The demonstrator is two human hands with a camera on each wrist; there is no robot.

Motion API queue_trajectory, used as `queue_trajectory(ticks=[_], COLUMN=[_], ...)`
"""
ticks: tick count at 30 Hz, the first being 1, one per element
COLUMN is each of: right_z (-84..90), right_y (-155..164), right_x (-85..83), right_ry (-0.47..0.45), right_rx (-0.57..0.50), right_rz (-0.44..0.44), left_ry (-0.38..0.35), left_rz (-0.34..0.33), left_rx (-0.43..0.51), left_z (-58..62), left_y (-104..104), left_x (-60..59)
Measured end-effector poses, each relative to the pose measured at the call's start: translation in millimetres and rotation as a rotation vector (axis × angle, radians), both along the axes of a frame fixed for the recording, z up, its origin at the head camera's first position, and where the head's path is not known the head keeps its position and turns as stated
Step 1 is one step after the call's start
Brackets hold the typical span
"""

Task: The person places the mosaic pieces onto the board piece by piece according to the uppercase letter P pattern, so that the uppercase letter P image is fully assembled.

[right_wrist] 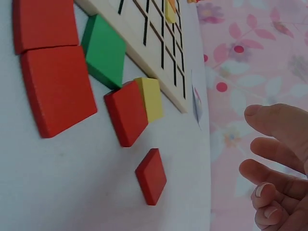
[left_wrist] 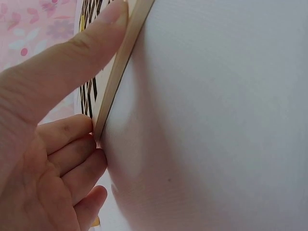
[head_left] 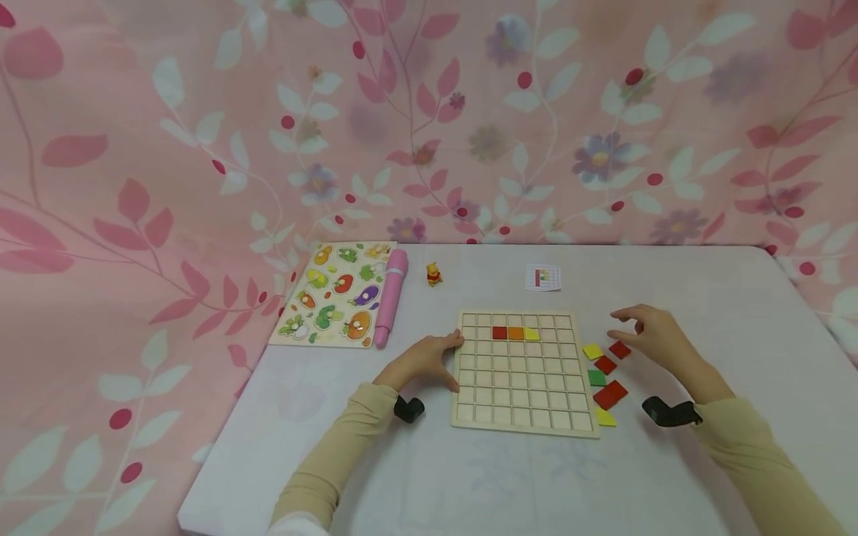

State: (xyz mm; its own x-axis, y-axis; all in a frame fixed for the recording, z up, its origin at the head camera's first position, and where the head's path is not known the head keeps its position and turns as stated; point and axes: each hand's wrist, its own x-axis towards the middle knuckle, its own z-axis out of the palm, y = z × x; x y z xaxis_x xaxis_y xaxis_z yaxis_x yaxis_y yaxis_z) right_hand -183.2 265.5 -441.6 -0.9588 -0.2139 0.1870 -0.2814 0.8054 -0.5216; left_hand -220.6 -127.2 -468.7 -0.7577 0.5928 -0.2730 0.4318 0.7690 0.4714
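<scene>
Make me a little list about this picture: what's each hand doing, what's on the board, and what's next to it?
Left hand: rests against the left edge of the grid board
Right hand: hovers above the loose tiles, holding nothing
On the board: red tile, orange tile, yellow tile in a row
Nearby: vegetable puzzle, pink pen

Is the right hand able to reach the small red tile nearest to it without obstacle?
Probably yes. The right hand hovers open just beside the small red tile, with nothing between them.
</scene>
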Motion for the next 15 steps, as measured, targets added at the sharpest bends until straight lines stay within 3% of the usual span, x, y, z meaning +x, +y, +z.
queue_trajectory(ticks=[8, 15], right_z=[-12.1, -29.9], right_y=[5.0, 8.8], right_x=[7.2, 7.9], right_ry=[-0.128, -0.317], right_rx=[-0.006, 0.045], right_rz=[-0.028, -0.032], left_ry=[0.007, 0.002], left_rz=[0.007, 0.004], left_rx=[0.003, 0.009], left_z=[0.3, -2.5], left_y=[-0.6, -0.8], left_x=[-0.7, 0.0])
